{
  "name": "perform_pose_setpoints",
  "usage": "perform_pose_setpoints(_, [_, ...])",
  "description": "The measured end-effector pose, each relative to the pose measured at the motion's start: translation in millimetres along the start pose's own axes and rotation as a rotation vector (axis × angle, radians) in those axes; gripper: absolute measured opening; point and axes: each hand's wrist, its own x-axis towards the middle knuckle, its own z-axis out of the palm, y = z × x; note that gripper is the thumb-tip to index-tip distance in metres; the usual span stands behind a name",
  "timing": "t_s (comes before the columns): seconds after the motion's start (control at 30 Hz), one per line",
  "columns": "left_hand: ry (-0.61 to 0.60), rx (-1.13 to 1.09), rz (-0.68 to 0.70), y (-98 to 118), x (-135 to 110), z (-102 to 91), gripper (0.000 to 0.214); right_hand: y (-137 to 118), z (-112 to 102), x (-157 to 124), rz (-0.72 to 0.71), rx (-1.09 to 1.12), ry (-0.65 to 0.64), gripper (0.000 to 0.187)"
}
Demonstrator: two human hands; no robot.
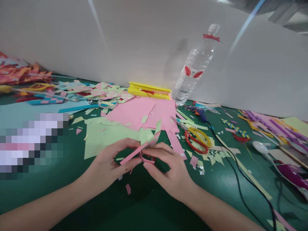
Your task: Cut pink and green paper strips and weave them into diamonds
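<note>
While fingers (134,160) pinch pink strip (134,153), bottle label (193,72) — unreadable

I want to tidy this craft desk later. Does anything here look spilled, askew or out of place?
Yes. Paper scraps lie scattered over the green table, some around the scissors. The plastic bottle leans tilted against the white board. Both hands, left hand and right hand, pinch a pink paper strip.

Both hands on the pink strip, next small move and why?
Probably press the curled end flat against the strip. The left hand and right hand pinch the pink paper strip above the green mat, and its lower end already bends into a small loop between the fingertips.
</note>
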Motion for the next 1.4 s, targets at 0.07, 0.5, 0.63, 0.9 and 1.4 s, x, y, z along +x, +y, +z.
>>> perform_pose_setpoints(0.07, [0.017,0.026,-0.032,0.0,1.8,-1.4,0.021,0.2,0.4,-0.9,-0.055,-0.035,-0.026,0.026])
perform_pose_setpoints(0.5, [0.085,-0.098,-0.266,-2.3,11.6,-10.0,0.036,5.1,-8.1,-1.1,0.111,-0.143,0.228,0.051])
perform_pose_setpoints(0.63, [0.063,-0.158,-0.274,-1.2,10.2,-5.5,0.038,13.2,-5.9,1.0,0.305,0.122,0.112,0.065])
perform_pose_setpoints(0.9, [0.033,-0.086,-0.315,4.7,8.5,-1.3,0.032,5.9,-1.5,2.2,0.402,0.438,-0.026,0.044])
perform_pose_setpoints(1.4, [0.014,-0.108,-0.325,8.6,9.0,-1.0,0.025,4.5,0.7,1.8,0.499,0.412,-0.008,0.029])
